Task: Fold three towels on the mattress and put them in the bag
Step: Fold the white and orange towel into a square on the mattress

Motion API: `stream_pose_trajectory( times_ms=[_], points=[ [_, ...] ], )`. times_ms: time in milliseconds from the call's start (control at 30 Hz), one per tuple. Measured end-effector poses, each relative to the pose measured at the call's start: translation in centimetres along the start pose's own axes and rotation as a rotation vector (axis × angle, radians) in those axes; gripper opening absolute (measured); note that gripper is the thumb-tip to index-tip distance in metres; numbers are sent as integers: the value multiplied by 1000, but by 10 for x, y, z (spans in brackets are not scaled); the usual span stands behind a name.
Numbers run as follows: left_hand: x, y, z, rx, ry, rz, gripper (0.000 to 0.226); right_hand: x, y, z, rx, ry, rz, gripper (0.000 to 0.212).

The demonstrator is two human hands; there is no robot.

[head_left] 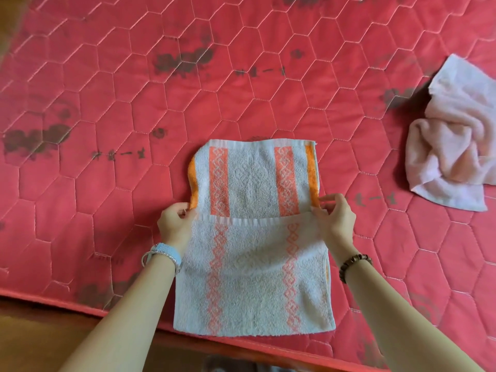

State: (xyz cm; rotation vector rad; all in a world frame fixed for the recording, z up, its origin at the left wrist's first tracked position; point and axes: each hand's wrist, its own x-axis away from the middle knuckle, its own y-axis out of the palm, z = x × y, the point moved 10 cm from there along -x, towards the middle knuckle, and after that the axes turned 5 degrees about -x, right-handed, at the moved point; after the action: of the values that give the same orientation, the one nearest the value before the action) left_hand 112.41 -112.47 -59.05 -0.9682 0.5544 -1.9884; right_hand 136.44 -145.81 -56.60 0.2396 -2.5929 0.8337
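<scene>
- Left hand (174,222) and right hand (334,218) each pinch a corner of the striped towel (252,178), mid-frame.
- Its long side runs up the frame, away from both hands; it looks doubled already.
- Pink towel (453,146) lies bunched at the right edge.

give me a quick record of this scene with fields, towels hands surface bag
surface: red quilted mattress
towel in work: striped towel, white with orange bands, near hem held across its middle, half folded
left hand: pinches the hem's left corner
right hand: pinches the hem's right corner
other towel: pink towel, crumpled, unfolded, far right, apart from the striped one
third towel: not in view
bag: not in view
wrists: watch on left, bead bracelet on right
</scene>
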Motion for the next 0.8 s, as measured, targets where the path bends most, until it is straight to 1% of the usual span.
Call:
stream_pose_trajectory(
  times_ms=[67,167,300,367,433,500,567,633,700,800],
  points=[
    [-9,2,12,14,22,11,15,-10,-3,-7,-13,-23,33,18],
    [-24,12,32,80,35,-17,20,-26,-2,-15,16,-35,39,19],
    [-47,16,58,309,-5,13,35,-49,2,-37,20,-106,44,23],
    [-62,16,70,373,8,32,35,-63,9,-55,-18,-158,14,17],
    [-76,15,86,371,62,37,35,-78,21,-69,-2,-190,-28,16],
    [-88,18,99,341,112,16,35,-91,33,-78,32,-205,-64,24],
    [-98,23,105,347,110,-23,34,-99,41,-86,74,-243,-80,31],
    [-104,24,110,353,130,-44,29,-102,43,-98,126,-303,-71,33],
    [-107,23,115,322,167,-34,28,-102,41,-102,136,-324,-50,34],
    [-108,22,115,315,140,10,29,-104,35,-100,137,-339,-29,34]
  ],
)
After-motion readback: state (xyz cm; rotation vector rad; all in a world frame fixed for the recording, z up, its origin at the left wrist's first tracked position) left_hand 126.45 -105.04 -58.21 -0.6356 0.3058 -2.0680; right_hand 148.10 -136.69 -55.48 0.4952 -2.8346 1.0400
